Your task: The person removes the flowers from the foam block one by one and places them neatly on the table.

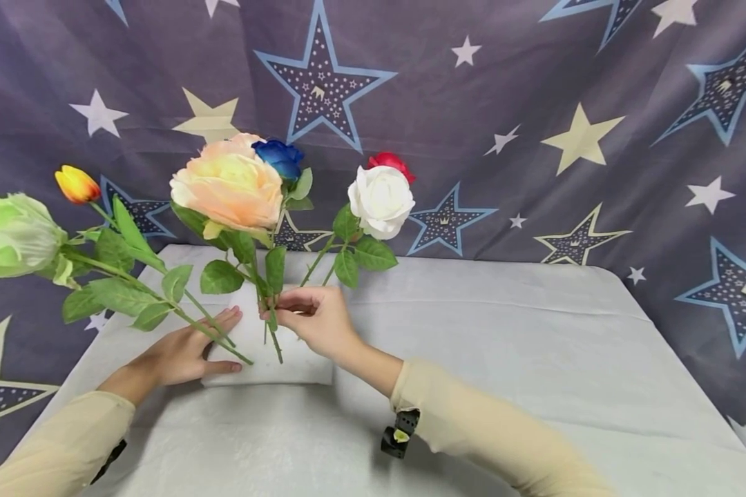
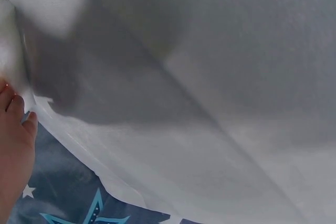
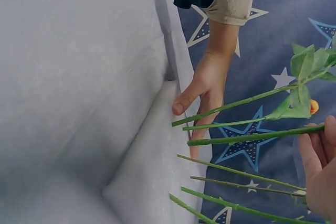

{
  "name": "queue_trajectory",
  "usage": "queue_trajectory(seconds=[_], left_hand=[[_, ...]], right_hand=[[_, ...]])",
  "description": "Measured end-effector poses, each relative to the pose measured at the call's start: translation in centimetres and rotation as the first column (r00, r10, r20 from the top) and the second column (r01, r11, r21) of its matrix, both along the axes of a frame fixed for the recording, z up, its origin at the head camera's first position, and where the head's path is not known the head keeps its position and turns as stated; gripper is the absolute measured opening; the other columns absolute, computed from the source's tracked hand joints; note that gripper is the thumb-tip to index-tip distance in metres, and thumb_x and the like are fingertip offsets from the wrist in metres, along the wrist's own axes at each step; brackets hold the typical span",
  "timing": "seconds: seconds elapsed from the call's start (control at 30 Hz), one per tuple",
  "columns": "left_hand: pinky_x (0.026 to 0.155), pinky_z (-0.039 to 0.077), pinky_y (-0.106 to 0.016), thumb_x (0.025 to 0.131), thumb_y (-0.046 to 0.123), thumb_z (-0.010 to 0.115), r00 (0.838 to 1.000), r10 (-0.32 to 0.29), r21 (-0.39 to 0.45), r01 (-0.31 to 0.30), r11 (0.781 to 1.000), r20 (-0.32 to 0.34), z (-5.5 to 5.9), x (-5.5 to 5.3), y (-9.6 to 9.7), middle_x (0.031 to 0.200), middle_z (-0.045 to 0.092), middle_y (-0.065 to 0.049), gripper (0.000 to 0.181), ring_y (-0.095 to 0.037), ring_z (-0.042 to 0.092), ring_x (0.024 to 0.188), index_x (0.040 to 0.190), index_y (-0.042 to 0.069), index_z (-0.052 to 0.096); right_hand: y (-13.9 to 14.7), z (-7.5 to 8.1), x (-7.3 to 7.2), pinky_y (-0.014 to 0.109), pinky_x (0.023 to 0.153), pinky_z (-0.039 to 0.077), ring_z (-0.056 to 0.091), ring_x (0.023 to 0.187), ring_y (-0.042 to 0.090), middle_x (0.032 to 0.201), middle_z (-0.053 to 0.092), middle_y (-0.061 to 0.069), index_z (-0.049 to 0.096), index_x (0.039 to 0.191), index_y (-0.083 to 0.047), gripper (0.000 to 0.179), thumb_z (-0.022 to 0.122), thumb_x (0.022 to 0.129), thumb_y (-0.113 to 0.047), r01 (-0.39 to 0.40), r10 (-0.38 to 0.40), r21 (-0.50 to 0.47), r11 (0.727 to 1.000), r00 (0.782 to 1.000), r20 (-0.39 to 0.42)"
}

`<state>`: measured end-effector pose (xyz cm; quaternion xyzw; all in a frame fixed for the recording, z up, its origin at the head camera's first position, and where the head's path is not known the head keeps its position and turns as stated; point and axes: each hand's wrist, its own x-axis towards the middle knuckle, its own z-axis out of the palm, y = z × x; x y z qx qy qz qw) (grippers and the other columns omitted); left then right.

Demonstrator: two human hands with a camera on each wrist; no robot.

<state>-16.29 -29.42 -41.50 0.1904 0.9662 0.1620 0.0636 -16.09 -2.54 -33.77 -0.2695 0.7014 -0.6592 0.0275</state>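
Observation:
My right hand (image 1: pixel 323 321) pinches the green stem of a large peach rose (image 1: pixel 230 183); that thick stem (image 3: pixel 236 139) also crosses the right wrist view. My left hand (image 1: pixel 183 355) rests on the left side of a white padded block (image 1: pixel 298 369), thumb apart from the fingers. Over the left hand slant the stems of a pale green flower (image 1: pixel 15 235) and an orange-yellow tulip (image 1: pixel 77 183). A blue rose (image 1: pixel 278 159) shows behind the peach one. To its right are a white rose (image 1: pixel 382 200) and a red flower (image 1: pixel 393 166). Whether the stem ends touch the block, I cannot tell.
The block lies on a table with a light grey cloth (image 1: pixel 503 331). Behind the table hangs a dark curtain (image 1: pixel 423 83) printed with stars. A black wrist camera (image 1: pixel 400 435) sits below the right sleeve.

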Motion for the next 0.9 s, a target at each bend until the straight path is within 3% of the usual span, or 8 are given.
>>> queue_trajectory(seconds=[0.1, 0.23, 0.63, 0.9], left_hand=[[0.114, 0.023, -0.063, 0.076, 0.067, 0.065, 1.000, -0.010, 0.000, 0.010, 1.000, -0.012, -0.1, 0.0, 0.0, 0.157, 0.027, -0.021, 0.101, -0.046, 0.028, 0.142, 0.150, 0.006, 0.031], [0.114, 0.024, -0.062, 0.076, 0.065, 0.066, 0.999, -0.022, 0.004, 0.022, 1.000, -0.034, -0.2, 0.1, -0.1, 0.156, 0.028, -0.022, 0.100, -0.046, 0.030, 0.141, 0.149, 0.005, 0.033], [0.113, 0.026, -0.060, 0.077, 0.064, 0.067, 0.999, -0.020, 0.015, 0.020, 1.000, -0.034, -0.5, 0.1, -0.2, 0.156, 0.029, -0.022, 0.100, -0.044, 0.031, 0.142, 0.149, 0.004, 0.033], [0.113, 0.027, -0.061, 0.079, 0.064, 0.065, 0.999, -0.023, 0.016, 0.023, 1.000, -0.027, -0.2, 0.3, -0.3, 0.157, 0.028, -0.021, 0.098, -0.044, 0.030, 0.142, 0.150, 0.006, 0.031]], right_hand=[[0.9, 0.2, 0.4, 0.018, 0.062, 0.058, 0.071, 0.085, 0.040, 0.096, 0.071, 0.028, 0.070, 0.098, 0.012, 0.018, 0.069, 0.082, 0.004, -0.013, 0.013, -0.001, 1.000, 1.000, -0.025], [2.4, 0.2, 0.7, 0.026, 0.070, 0.061, 0.072, 0.084, 0.040, 0.095, 0.072, 0.027, 0.071, 0.098, 0.011, 0.017, 0.070, 0.082, 0.003, -0.026, 0.026, 0.005, 1.000, 0.999, -0.031], [7.0, 0.3, 1.1, 0.030, 0.073, 0.062, 0.073, 0.080, 0.037, 0.090, 0.071, 0.030, 0.070, 0.095, 0.014, 0.015, 0.067, 0.082, 0.007, -0.016, 0.017, 0.008, 1.000, 0.996, -0.091], [9.7, 0.7, 1.4, 0.026, 0.068, 0.061, 0.071, 0.074, -0.002, 0.087, 0.072, 0.029, 0.071, 0.091, 0.013, 0.013, 0.071, 0.079, 0.007, 0.038, -0.033, 0.031, 0.999, 0.990, -0.138]])
